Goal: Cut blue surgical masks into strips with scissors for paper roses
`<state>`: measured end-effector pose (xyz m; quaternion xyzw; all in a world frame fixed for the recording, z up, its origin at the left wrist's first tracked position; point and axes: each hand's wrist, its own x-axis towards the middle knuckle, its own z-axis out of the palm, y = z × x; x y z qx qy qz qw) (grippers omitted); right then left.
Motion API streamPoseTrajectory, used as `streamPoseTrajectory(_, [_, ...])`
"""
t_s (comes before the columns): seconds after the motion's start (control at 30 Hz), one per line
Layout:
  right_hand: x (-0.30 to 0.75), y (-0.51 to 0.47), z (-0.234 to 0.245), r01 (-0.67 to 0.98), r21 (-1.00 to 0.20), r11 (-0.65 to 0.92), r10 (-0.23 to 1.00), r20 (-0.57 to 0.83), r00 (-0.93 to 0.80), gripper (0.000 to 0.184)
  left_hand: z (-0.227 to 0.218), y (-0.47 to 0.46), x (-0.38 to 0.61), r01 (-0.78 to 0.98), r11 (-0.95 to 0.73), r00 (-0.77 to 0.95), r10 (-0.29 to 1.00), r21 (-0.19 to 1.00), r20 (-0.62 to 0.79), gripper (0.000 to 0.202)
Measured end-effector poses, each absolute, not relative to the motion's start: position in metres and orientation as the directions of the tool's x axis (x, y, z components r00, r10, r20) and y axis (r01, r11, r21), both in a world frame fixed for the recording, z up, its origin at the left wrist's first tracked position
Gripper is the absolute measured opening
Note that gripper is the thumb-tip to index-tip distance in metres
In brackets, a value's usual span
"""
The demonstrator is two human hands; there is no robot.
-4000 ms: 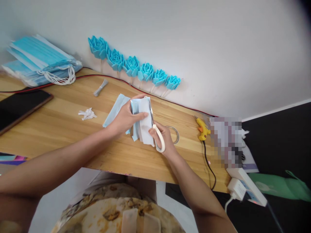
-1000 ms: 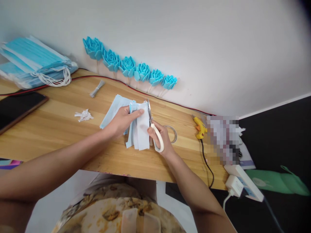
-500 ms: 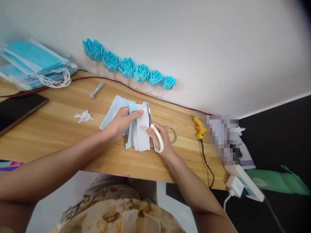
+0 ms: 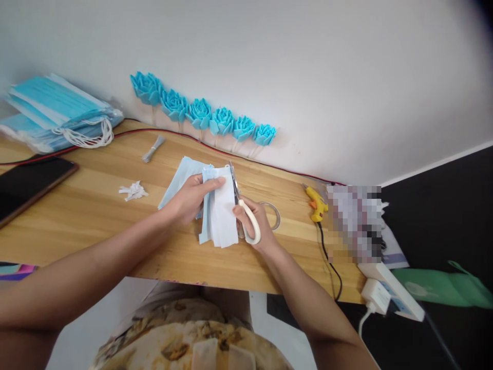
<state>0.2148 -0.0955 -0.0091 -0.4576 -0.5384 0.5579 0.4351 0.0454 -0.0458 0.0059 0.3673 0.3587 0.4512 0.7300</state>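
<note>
My left hand point(image 4: 194, 195) grips a face mask point(image 4: 225, 216), its pleats partly spread, thumb on the white side. In my right hand point(image 4: 256, 221) is a pair of scissors point(image 4: 250, 221) with white handles. Their blades lie along the mask's right edge near its top corner; whether they are fully closed I cannot make out. Beneath and behind my left hand lies a pile of light blue mask pieces point(image 4: 181, 172). A roll of tape point(image 4: 274, 216) rests just right of my right hand, partly hidden by it.
Several blue flowers on stems point(image 4: 200, 113) lean against the wall. Packed masks point(image 4: 57, 108) and a phone point(image 4: 34, 187) lie left, near white scraps point(image 4: 134, 190) and a tied wire bundle point(image 4: 153, 149). A yellow glue gun point(image 4: 316, 204) and a power strip point(image 4: 400, 298) are right.
The view has tilted slightly, so the scene sits a little lower. Both hands keep their hold, with the scissors still at the mask's right edge.
</note>
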Motion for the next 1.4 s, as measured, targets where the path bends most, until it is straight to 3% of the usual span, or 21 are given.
streamPoseTrajectory(0.17, [0.217, -0.093, -0.01, 0.021, -0.999, -0.038, 0.977, -0.042, -0.21, 0.048, 0.002, -0.043, 0.045, -0.415, 0.305, 0.335, 0.927, 0.857, -0.168, 0.03])
streamPoseTrajectory(0.4, [0.221, -0.093, -0.004, 0.126, -0.991, -0.053, 0.956, -0.087, -0.282, 0.066, 0.005, -0.043, 0.044, -0.406, 0.285, 0.293, 0.94, 0.868, -0.172, 0.031])
streamPoseTrajectory(0.8, [0.222, -0.093, -0.004, 0.092, -0.996, -0.004, 0.948, -0.033, -0.317, 0.055, 0.006, -0.047, 0.042, -0.372, 0.291, 0.349, 0.924, 0.881, -0.158, 0.025])
streamPoseTrajectory(1.17, [0.223, -0.092, -0.008, 0.132, -0.991, -0.035, 0.95, -0.074, -0.304, 0.068, 0.01, -0.043, 0.043, -0.463, 0.215, 0.214, 0.969, 0.86, -0.127, 0.033])
streamPoseTrajectory(1.4, [0.22, -0.094, 0.003, 0.153, -0.988, 0.028, 0.942, -0.025, -0.334, 0.063, 0.003, -0.042, 0.045, -0.406, 0.19, 0.192, 0.974, 0.894, -0.119, 0.032])
